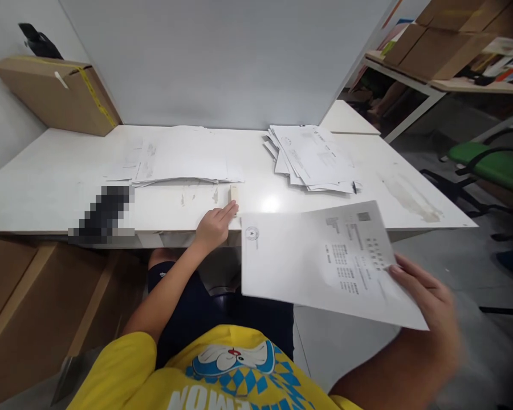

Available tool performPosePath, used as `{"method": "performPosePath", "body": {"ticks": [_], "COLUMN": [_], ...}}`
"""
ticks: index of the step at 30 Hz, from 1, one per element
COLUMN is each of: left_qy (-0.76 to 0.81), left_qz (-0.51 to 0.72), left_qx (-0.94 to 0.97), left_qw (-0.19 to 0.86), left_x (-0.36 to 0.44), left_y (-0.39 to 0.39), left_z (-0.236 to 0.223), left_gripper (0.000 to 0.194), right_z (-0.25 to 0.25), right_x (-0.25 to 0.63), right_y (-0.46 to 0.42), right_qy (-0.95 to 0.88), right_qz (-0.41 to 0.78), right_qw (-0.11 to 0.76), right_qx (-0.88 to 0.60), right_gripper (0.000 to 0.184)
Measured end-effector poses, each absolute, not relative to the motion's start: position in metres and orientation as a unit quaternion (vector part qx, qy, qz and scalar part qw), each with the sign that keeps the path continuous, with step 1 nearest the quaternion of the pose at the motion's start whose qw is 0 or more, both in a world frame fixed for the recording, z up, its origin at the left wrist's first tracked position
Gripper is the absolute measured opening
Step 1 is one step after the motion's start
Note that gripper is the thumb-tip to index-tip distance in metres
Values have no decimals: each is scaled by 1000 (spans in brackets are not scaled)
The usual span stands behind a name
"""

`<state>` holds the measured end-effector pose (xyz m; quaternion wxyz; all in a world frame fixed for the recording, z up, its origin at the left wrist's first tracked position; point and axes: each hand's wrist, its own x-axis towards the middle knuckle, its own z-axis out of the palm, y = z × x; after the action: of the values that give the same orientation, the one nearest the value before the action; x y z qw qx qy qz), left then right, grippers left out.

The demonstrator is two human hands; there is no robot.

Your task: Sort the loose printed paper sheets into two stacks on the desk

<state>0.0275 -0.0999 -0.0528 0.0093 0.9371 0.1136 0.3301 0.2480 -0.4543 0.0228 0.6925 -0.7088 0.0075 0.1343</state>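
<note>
My right hand (430, 293) grips a printed sheet of paper (294, 256) by its right edge, thumb on top. The sheet is held in the air in front of the desk edge, with a round stamp mark and a square code on it. At the desk's front edge, my left hand (215, 229) has its fingers closed on the near end of a small cream-coloured block (234, 192). What kind of thing the block is, I cannot make out. Behind it lies a stack of papers (183, 156); farther right is a looser, fanned pile of papers (312, 156).
The white desk (256, 196) backs onto a grey panel (222, 62). A cardboard box (60, 97) leans at the back left. A blurred-out dark item (106, 213) lies at the left front edge. To the right stand a green chair (491, 162) and another table with boxes (444, 51).
</note>
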Motion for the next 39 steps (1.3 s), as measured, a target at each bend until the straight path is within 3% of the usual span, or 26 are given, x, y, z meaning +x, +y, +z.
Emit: {"method": "performPosePath", "body": {"ticks": [3, 4, 8, 12, 24, 32, 39], "left_qy": [113, 113, 119, 136, 135, 148, 146], "left_qz": [311, 306, 304, 306, 334, 319, 329], "left_qx": [944, 945, 945, 942, 931, 935, 932], "left_qw": [-7, -10, -8, 15, 52, 46, 42], "left_x": [26, 26, 26, 27, 28, 28, 28], "left_y": [-101, -102, -102, -104, -102, -104, -106], "left_z": [-49, -48, -48, -50, -54, -54, -53], "left_gripper": [56, 56, 57, 59, 59, 59, 55], "right_z": [45, 49, 52, 44, -16, -64, -68], "right_x": [235, 233, 241, 261, 314, 335, 352], "right_y": [-450, -444, -412, -396, -335, -291, -265], "right_qy": [-34, -49, -104, -110, -32, -66, -67], "right_qz": [-17, -65, -174, -200, -154, -99, -25], "right_qw": [586, 595, 739, 807, 865, 816, 729], "right_qx": [-809, -799, -643, -545, -476, -566, -681], "right_gripper": [41, 39, 33, 28, 47, 63, 85]}}
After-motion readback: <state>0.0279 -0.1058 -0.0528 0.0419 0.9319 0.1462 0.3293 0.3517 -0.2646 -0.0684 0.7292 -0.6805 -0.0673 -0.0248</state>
